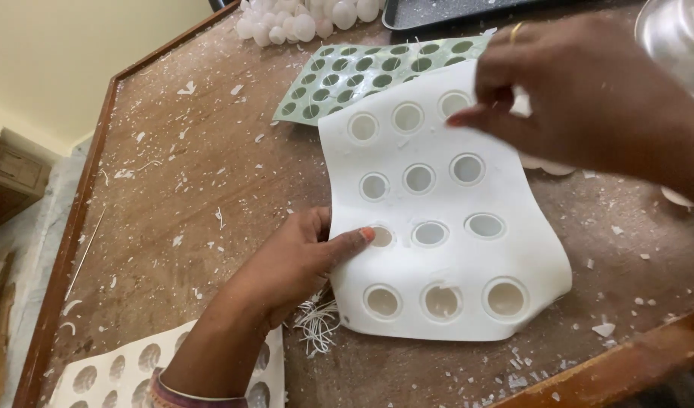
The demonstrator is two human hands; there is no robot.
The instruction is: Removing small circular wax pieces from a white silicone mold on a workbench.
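A white flexible mould sheet (437,257) with rows of round cavities lies bent on the brown table (188,196). My left hand (294,261) grips its left edge, thumb pressed over one cavity. My right hand (581,91), a ring on one finger, pinches the sheet's upper right edge and lifts it. A green mould sheet (362,72) with many smaller round cavities lies partly under the white one, further back.
White round pieces (301,19) are heaped at the far edge beside a dark tray (437,11). Another white mould (112,370) sits at the near left. A tuft of white threads (316,321) and wax flakes litter the table. A metal vessel (679,34) stands at right.
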